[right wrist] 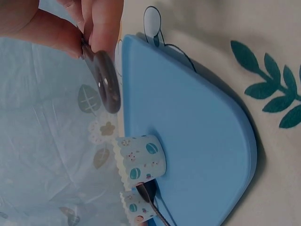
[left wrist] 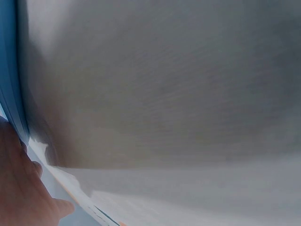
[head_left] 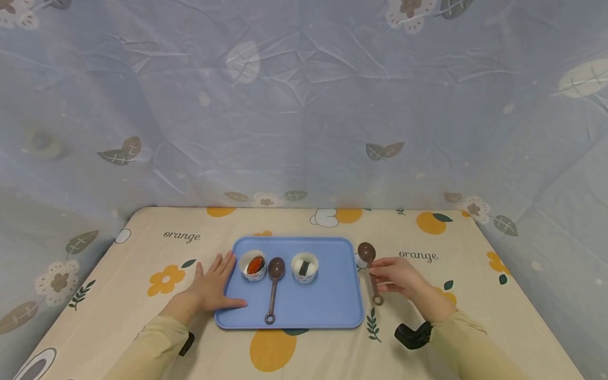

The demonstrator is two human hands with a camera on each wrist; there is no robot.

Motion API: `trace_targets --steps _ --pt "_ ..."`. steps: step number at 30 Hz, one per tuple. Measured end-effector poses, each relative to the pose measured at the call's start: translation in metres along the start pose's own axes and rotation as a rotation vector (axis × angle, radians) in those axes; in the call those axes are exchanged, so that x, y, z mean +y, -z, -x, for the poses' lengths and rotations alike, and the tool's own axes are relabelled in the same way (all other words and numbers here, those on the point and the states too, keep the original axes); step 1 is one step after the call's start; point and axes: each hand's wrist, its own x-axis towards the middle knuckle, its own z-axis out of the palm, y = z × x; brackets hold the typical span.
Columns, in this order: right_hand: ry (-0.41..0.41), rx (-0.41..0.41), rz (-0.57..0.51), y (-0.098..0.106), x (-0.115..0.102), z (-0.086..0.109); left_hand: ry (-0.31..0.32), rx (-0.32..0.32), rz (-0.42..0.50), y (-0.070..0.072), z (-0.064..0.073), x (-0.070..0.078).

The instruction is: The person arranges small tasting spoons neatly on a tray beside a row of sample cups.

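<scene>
Two hands | right hand [head_left: 396,276] fingers pinch brown spoon [head_left: 370,270] | left hand [head_left: 212,286] flat, holding nothing

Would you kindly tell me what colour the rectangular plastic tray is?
The rectangular plastic tray is plain light blue, clearest in the head view.

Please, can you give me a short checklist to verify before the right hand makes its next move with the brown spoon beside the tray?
1. Right hand has a grip on the outer brown spoon: ok.
2. Left hand rests flat at the blue tray edge: ok.
3. Two paper cups stand upright: ok.
4. Second spoon lies between the cups: ok.
5. Spoon bowl is empty: cannot tell.
</scene>
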Motion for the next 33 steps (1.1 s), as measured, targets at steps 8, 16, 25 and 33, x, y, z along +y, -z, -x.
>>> trace_targets --steps 8,16,25,33 --pt "-0.012 0.022 0.004 -0.009 -0.002 -0.002 0.011 0.002 -0.013 -0.003 -0.002 -0.002" --pt "0.004 0.013 -0.022 -0.019 -0.003 -0.004 0.024 -0.023 -0.019 0.005 0.001 0.005" --pt "0.003 0.016 -0.034 -0.026 -0.006 -0.003 0.027 -0.027 -0.02 0.009 0.003 0.01" --pt "-0.002 0.009 -0.051 -0.032 -0.006 -0.004 0.026 -0.034 -0.027 0.01 0.004 0.011"
